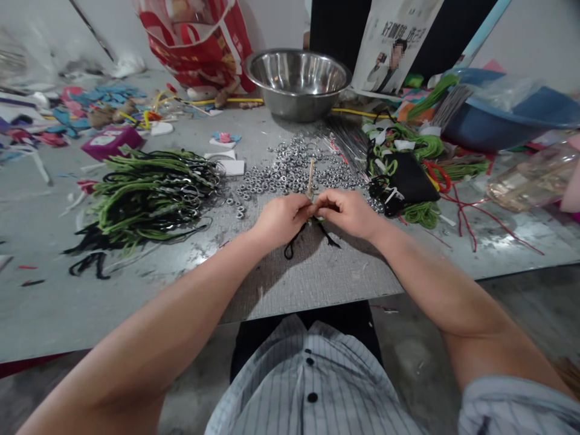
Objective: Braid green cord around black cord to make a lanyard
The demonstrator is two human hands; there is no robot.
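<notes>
My left hand (pixel 285 219) and my right hand (pixel 347 211) meet near the table's front edge, fingers pinched together on a black cord (pixel 290 249). A loop of the cord hangs below my left fingers, and a frayed end lies below my right ones. A thin wooden stick (pixel 311 176) stands upright just behind the fingertips. Small metal nuts (pixel 294 160) are scattered behind my hands. Left of them lies a pile of green and black cords (pixel 145 196) with metal rings. What exactly the fingertips pinch is partly hidden.
A steel bowl (pixel 296 106) stands at the back, beside a red bag (pixel 194 54). On the right are green cord bundles (pixel 421 145), a black pouch (pixel 410 181), red wires (pixel 462 211), a blue basin (pixel 484 124) and a clear plastic container (pixel 534 175). A purple box (pixel 112 142) sits left.
</notes>
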